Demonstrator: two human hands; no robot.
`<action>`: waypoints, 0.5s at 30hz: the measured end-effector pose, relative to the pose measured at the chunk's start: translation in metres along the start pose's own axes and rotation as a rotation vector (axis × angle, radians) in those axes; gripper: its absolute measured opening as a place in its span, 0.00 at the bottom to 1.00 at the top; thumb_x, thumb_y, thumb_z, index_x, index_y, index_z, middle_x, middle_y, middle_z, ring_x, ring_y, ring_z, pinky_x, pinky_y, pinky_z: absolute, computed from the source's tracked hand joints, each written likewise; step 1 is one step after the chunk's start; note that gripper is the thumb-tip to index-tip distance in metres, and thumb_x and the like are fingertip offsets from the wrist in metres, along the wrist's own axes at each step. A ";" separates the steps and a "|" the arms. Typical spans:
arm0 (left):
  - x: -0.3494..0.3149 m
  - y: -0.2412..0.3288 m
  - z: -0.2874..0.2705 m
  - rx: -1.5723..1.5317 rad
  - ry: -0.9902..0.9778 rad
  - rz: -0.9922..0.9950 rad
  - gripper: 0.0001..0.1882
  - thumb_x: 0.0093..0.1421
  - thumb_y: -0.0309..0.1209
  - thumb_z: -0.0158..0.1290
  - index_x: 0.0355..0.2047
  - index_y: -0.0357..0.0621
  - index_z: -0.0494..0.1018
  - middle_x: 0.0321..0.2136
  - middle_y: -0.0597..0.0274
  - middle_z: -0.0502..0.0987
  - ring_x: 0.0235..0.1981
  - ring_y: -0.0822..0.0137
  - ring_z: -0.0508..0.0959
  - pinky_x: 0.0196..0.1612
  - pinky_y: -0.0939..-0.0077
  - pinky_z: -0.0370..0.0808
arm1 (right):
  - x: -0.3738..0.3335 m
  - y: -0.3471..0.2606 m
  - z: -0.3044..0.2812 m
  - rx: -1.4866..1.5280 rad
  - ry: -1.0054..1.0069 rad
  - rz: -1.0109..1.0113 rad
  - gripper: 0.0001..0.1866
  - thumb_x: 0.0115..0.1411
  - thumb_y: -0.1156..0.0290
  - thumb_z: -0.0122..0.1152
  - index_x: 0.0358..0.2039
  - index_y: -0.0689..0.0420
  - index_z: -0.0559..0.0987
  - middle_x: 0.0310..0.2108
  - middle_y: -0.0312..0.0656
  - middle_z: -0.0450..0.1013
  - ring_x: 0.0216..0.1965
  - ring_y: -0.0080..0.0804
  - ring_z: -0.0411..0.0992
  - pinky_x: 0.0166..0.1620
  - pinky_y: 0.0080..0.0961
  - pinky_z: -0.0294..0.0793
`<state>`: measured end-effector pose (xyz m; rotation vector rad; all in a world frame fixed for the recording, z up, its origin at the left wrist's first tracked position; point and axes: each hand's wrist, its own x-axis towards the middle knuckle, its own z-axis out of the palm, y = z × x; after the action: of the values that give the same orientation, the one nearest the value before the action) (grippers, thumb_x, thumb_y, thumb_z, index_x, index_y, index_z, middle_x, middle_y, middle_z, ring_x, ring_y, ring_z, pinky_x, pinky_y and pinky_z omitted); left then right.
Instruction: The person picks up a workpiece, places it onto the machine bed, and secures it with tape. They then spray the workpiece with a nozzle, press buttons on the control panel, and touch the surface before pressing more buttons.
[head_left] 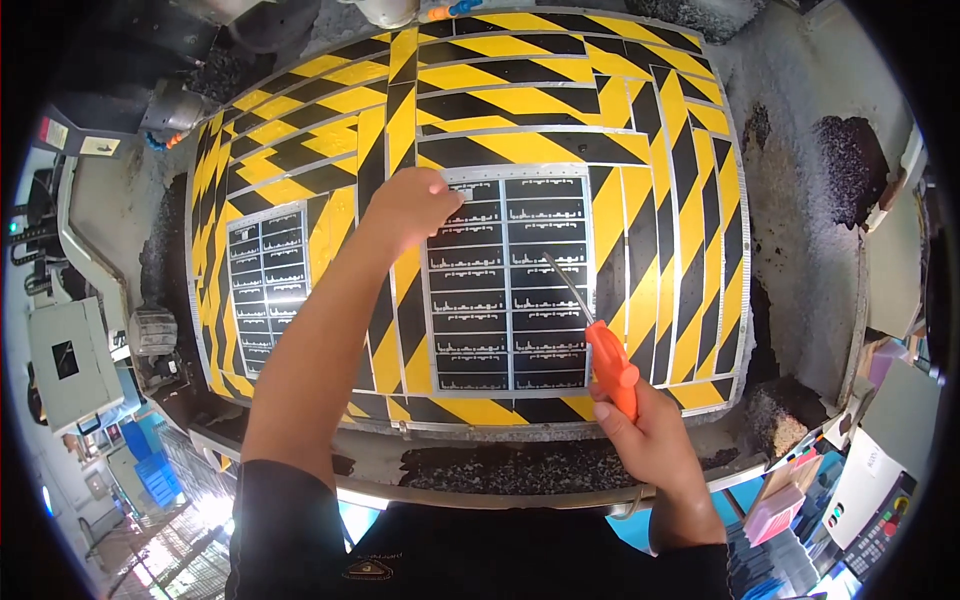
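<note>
My right hand (650,440) is wrapped round an orange air blow gun (618,372). Its thin metal nozzle points up and left over a framed panel (508,290) of dark rectangular plates with fine pale patterns. My left hand (415,208) is at the panel's upper left corner, its fingers closed together. A small pale bit shows by the fingertips; whether they grip it or a plate I cannot make out. To the left, under my forearm, a second, smaller panel (268,270) of like plates is partly hidden.
Yellow-and-black striped strips (510,72) cover the bed around both panels. Worn grey machine walls (820,180) enclose it, with dark chips (500,470) along the near trough. Orange-and-blue jointed hoses (440,12) reach in at the back. A control panel (875,510) stands at right.
</note>
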<state>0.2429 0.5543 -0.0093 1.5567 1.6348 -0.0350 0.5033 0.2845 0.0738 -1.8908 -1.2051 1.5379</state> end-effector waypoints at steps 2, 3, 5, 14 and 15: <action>0.008 0.016 -0.003 0.032 -0.023 0.030 0.18 0.58 0.43 0.60 0.27 0.37 0.78 0.22 0.55 0.79 0.22 0.63 0.79 0.34 0.69 0.76 | -0.001 0.005 -0.003 0.012 0.001 0.002 0.15 0.64 0.61 0.64 0.42 0.60 0.79 0.30 0.50 0.78 0.34 0.50 0.79 0.39 0.37 0.77; 0.011 0.022 -0.006 0.038 -0.070 -0.007 0.18 0.58 0.42 0.61 0.28 0.37 0.78 0.22 0.56 0.79 0.22 0.65 0.79 0.32 0.71 0.76 | -0.002 0.007 -0.004 0.017 -0.007 0.004 0.16 0.64 0.60 0.64 0.43 0.60 0.79 0.31 0.50 0.78 0.35 0.49 0.79 0.39 0.37 0.77; 0.014 0.027 -0.010 0.057 -0.115 -0.062 0.17 0.57 0.42 0.62 0.28 0.38 0.79 0.21 0.57 0.79 0.23 0.67 0.79 0.30 0.72 0.76 | 0.001 0.008 -0.004 0.050 -0.029 0.006 0.16 0.64 0.60 0.64 0.43 0.60 0.79 0.32 0.51 0.78 0.35 0.49 0.79 0.40 0.37 0.76; 0.016 0.040 -0.013 -0.021 -0.153 -0.165 0.17 0.56 0.39 0.66 0.20 0.44 0.73 0.18 0.60 0.75 0.20 0.70 0.76 0.25 0.76 0.74 | 0.004 0.014 -0.010 0.135 -0.101 -0.010 0.18 0.64 0.59 0.63 0.45 0.61 0.78 0.34 0.52 0.78 0.37 0.50 0.79 0.41 0.37 0.76; 0.015 0.041 -0.013 -0.003 -0.142 -0.164 0.17 0.56 0.39 0.66 0.20 0.44 0.72 0.18 0.60 0.75 0.20 0.70 0.76 0.25 0.76 0.75 | 0.003 0.015 -0.010 0.139 -0.099 0.002 0.18 0.64 0.59 0.63 0.45 0.61 0.78 0.34 0.53 0.78 0.37 0.50 0.79 0.41 0.37 0.76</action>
<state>0.2724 0.5822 0.0115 1.3819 1.6448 -0.2253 0.5180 0.2815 0.0637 -1.7460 -1.1069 1.6876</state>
